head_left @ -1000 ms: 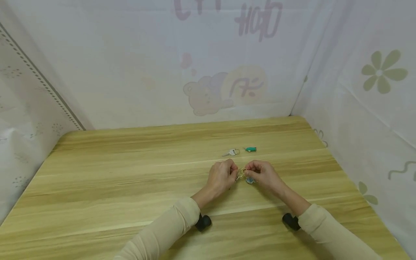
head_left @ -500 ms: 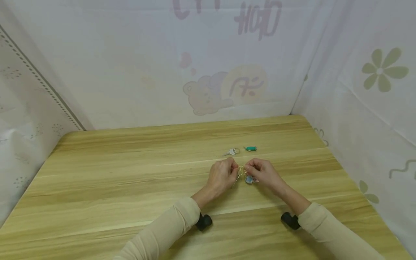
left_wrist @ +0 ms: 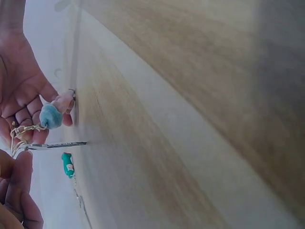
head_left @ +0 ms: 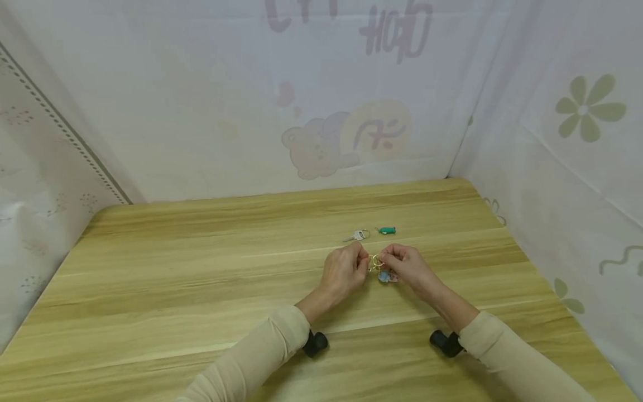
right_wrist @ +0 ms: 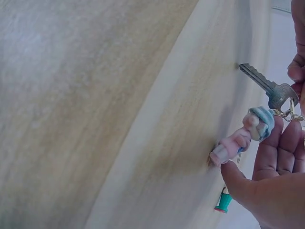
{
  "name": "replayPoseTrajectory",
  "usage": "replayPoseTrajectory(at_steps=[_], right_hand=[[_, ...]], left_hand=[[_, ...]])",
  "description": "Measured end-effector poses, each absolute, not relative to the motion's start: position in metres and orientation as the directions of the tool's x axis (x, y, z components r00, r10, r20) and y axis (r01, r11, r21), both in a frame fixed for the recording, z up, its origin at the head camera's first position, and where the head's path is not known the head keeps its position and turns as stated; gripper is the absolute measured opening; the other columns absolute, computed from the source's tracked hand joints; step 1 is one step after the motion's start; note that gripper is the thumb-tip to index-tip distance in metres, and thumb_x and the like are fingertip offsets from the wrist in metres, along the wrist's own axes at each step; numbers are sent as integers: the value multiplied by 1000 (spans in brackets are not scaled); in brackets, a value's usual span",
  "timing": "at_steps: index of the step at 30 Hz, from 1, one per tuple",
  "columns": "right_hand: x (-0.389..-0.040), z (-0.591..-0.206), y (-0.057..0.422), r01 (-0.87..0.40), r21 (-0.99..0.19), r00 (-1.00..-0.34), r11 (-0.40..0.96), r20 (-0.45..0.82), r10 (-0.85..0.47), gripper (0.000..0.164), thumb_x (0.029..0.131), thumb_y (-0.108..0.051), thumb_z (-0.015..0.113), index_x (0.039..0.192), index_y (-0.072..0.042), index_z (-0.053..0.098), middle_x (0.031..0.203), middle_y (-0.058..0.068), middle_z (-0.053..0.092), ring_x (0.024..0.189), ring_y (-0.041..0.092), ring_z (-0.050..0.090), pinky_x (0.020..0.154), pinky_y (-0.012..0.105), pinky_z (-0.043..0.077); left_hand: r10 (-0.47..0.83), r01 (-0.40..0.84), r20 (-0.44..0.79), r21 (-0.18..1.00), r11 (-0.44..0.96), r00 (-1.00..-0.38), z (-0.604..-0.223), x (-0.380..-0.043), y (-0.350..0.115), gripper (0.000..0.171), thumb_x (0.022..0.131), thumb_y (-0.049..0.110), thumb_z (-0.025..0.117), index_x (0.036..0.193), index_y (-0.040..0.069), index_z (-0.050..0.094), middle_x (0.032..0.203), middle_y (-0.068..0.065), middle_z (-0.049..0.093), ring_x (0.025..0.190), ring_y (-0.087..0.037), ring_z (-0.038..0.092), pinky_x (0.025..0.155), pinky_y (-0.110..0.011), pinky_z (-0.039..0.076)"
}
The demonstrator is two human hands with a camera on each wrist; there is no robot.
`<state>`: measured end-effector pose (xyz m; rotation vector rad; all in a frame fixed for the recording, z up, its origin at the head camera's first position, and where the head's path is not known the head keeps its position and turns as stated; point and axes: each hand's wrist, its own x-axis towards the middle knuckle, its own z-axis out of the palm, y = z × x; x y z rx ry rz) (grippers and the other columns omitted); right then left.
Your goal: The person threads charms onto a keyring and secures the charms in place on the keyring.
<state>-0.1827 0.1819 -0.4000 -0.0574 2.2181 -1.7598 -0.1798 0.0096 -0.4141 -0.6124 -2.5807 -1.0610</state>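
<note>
My left hand [head_left: 344, 271] and right hand [head_left: 408, 269] meet just above the table, fingertips close together. Between them is a gold key ring [head_left: 378, 261], its left side pinched by the left thumb and fingers, its right side by the right ones. A silver key [right_wrist: 275, 91] hangs from the ring and points toward the tabletop. Beside it, on a short chain, dangles a small figurine charm [right_wrist: 248, 134] with a blue hat and pink body, below the right fingers. The fingertips partly hide the ring.
Beyond the hands, another key [head_left: 358, 235] with its own ring lies on the wooden table [head_left: 201, 290]. To its right is a green charm [head_left: 387, 230] with a short chain. Printed cloth [head_left: 201, 111] hangs along the table's back and sides.
The gold ring has turned and shifted slightly between the fingertips, and the charm has swung a little. Right fingers have adjusted slightly; the left hand stays almost in place.
</note>
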Motion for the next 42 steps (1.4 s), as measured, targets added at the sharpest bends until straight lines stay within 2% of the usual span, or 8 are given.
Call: replayPoseTrajectory(at_steps=[5,12,21,31,42], right_hand=[[-183,-400,183,134,-956,-952,262,-198,-233,13,94,-10,53,88,2,55,74,-4,56,71,6,51,64,21,44],[-182,-398,183,119,-949,-949,291,-195,-248,17,94,-11,53,90,5,55,75,-1,55,70,8,49,64,22,43],[-182,-394,175,144,-947,-962,286,-201,-183,13,92,-9,54,84,2,55,75,-1,56,73,10,50,66,21,45],[-178,-397,175,78,-960,-975,268,-129,-178,14,92,-5,55,87,9,57,73,-1,60,70,8,56,65,21,48],[-178,-397,173,162,-943,-960,292,-219,-173,15,93,-7,53,89,7,56,72,-1,58,68,10,55,61,23,48]], left_hand=[[274,491,421,590,642,-865,-414,-179,10,9,80,3,67,75,9,62,62,2,62,49,0,43,45,-12,32],[271,493,425,603,627,-864,-413,-179,9,10,80,3,67,74,8,61,62,0,63,49,0,43,44,-12,32],[258,507,454,598,621,-853,-411,-181,7,11,80,2,68,72,8,63,60,0,62,48,-1,43,43,-12,31],[290,532,482,504,680,-827,-409,-179,8,16,78,1,68,68,10,59,55,3,56,47,-1,39,43,-12,28],[294,515,452,515,685,-842,-409,-180,9,17,78,-1,66,67,10,59,55,3,57,46,-1,38,41,-12,27]])
